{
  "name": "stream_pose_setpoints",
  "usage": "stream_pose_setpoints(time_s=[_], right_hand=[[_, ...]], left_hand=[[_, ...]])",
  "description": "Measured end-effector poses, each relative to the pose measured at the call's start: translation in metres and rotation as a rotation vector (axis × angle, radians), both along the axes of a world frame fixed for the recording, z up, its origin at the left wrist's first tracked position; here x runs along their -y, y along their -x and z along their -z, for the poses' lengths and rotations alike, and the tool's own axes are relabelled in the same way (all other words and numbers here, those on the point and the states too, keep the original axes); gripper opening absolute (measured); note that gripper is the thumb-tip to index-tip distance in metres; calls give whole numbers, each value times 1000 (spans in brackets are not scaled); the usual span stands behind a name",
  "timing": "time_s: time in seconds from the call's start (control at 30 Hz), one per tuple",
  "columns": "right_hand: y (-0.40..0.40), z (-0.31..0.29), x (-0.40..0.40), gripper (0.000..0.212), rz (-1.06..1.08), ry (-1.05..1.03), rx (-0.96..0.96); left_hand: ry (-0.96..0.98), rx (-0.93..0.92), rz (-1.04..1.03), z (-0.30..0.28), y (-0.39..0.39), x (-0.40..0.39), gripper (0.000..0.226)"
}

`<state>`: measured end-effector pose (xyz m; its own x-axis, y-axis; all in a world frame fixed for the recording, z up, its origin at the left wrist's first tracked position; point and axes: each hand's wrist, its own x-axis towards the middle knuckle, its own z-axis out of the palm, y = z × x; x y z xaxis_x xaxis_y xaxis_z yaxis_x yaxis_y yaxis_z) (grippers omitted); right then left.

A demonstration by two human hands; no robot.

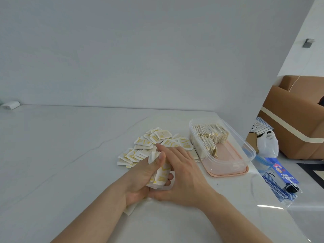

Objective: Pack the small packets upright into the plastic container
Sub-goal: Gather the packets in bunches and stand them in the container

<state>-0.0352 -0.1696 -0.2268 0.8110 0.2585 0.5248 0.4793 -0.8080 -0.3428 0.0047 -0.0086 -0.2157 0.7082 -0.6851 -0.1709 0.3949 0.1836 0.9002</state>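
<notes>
Far left we see a small white device point(10, 104) at the back edge of the white table point(70, 155). Mid-table, a loose pile of packets point(154, 144), white with yellow print, lying flat. Just in front of it, our left hand point(140, 179) grips a stack of packets point(160, 174), thumb over the top, fingers curled underneath. Our right hand point(182, 176) lies against the stack's right side, fingers straight and pressed together, thumb low at the stack's near end. Right of the pile, the clear plastic container point(245, 146) sits on a pink lid point(228, 172); upright packets point(208, 137) fill its far and left part, near-right floor bare. Further right, a blue printed bag point(280, 181) at the table edge. Beyond it, a white plastic bag point(267, 144) and a brown sofa point(294, 120).
</notes>
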Motion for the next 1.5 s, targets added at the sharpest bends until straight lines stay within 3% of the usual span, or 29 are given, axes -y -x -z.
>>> stream_pose_setpoints(time_s=[0.1, 0.2, 0.27, 0.43, 0.6, 0.73, 0.87, 1.03, 1.13, 1.27, 1.5], right_hand=[[-3, 4, -5, 104, 38, 28, 23], [-5, 6, -6, 81, 48, 4, 113], [-4, 5, -7, 78, 66, -6, 112], [0, 3, -7, 79, 123, 45, 99], [1, 3, -8, 64, 162, 42, 120], [2, 3, -10, 68, 154, 32, 130], [2, 0, -3, 92, 134, -32, 111], [-14, 5, 5, 36, 227, -228, 95], [-32, 11, 2, 31, 298, -79, -52], [-53, 3, -15, 52, 275, 138, -184], [-82, -5, -38, 57, 291, 335, -199]], left_hand=[[25, 19, -18, -1, 3, 4, 97], [23, -12, -56, -1, 1, 3, 115], [6, -11, -43, -2, 1, 2, 123], [-21, 30, -60, -3, 4, 4, 100], [-92, 82, -85, -2, 3, 3, 101], [-87, 18, -33, -7, 2, -2, 56], [33, -7, -165, -18, -1, -5, 41], [291, -137, -501, -38, -29, -41, 19], [331, -155, -593, -46, -32, -57, 13], [300, -174, -615, -36, -21, -60, 14], [229, -197, -578, -25, -13, -52, 19]])
